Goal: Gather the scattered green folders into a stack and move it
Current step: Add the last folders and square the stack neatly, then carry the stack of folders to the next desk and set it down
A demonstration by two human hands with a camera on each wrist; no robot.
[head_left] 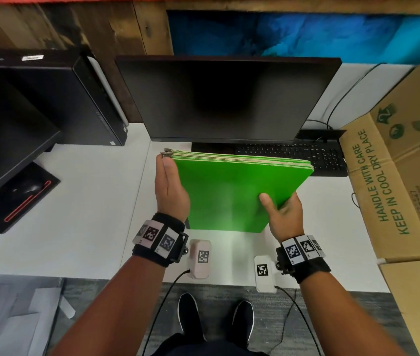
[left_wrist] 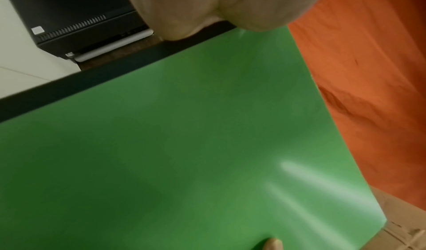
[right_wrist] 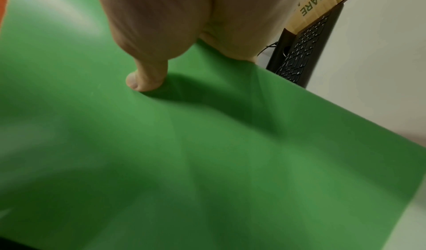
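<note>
We are holding the stack of green folders [head_left: 232, 191] up on edge between both hands, its lower edge standing on the white bench [head_left: 95, 214] close to the near edge, roughly midway along it. Our left hand [head_left: 170, 191] is lying flat against the stack's left side with the fingers straight, while our right hand [head_left: 284, 214] is grasping the right side, thumb pressing on the near face and the fingers curling behind. Directly behind the stack a dark monitor [head_left: 226, 98] is standing, with a black keyboard [head_left: 293, 155] beneath it toward the right. A cardboard box [head_left: 404, 163] is crowding the bench's right edge, near our right hand. At the far left corner a black computer tower [head_left: 57, 98] is standing, and a mouse pad [head_left: 24, 196] is lying near the left edge.
</note>
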